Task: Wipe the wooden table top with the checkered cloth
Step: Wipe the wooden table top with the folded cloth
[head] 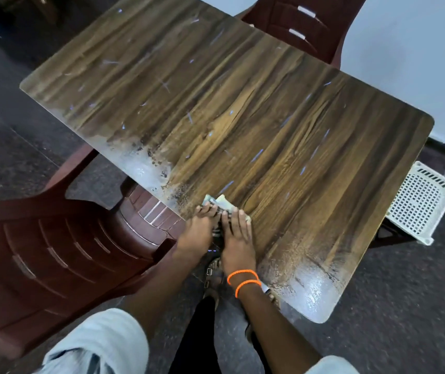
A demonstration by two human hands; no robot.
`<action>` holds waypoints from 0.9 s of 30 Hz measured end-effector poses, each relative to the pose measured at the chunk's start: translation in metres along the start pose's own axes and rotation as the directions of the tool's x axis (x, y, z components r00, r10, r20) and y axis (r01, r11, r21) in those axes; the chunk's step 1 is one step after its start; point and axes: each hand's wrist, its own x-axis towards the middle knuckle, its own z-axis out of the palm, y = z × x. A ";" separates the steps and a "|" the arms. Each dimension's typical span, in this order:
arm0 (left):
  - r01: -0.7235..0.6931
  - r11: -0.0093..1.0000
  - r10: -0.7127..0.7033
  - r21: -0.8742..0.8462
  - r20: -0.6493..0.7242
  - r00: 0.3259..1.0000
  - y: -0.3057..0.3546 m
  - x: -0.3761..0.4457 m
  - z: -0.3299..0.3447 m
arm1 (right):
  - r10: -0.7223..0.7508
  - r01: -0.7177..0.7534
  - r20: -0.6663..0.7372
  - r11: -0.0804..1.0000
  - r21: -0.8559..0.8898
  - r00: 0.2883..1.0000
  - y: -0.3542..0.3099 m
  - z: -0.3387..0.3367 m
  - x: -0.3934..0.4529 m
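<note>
The wooden table top point(243, 103) fills the middle of the head view, streaked with pale scratches and worn patches along its near edge. A small folded checkered cloth point(222, 202) lies at that near edge, mostly hidden under my hands. My left hand point(198, 230) and my right hand point(236, 233) lie side by side on it, fingers stretched flat and pressing it onto the wood. Two orange bands circle my right wrist.
A dark red plastic chair point(62, 247) stands close at my left, pushed against the table edge. Another red chair point(310, 25) is at the far side. A white perforated plastic stool point(424, 203) sits low beyond the table's right end. The floor is dark.
</note>
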 end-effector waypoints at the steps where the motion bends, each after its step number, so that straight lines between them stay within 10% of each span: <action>1: -0.030 1.000 0.030 -0.008 0.012 0.999 -0.012 -0.004 -0.001 | 0.004 -0.004 0.003 1.000 0.002 1.000 -0.008 0.006 -0.007; 14: -0.498 0.859 0.481 0.119 0.142 0.865 0.058 -0.008 0.033 | 0.334 -0.331 -0.072 0.942 0.046 0.940 0.050 -0.010 -0.066; 27: -0.267 0.958 0.272 0.101 -0.042 0.961 0.003 0.099 -0.020 | 0.193 -0.190 -0.055 0.980 0.057 0.980 0.009 -0.027 0.080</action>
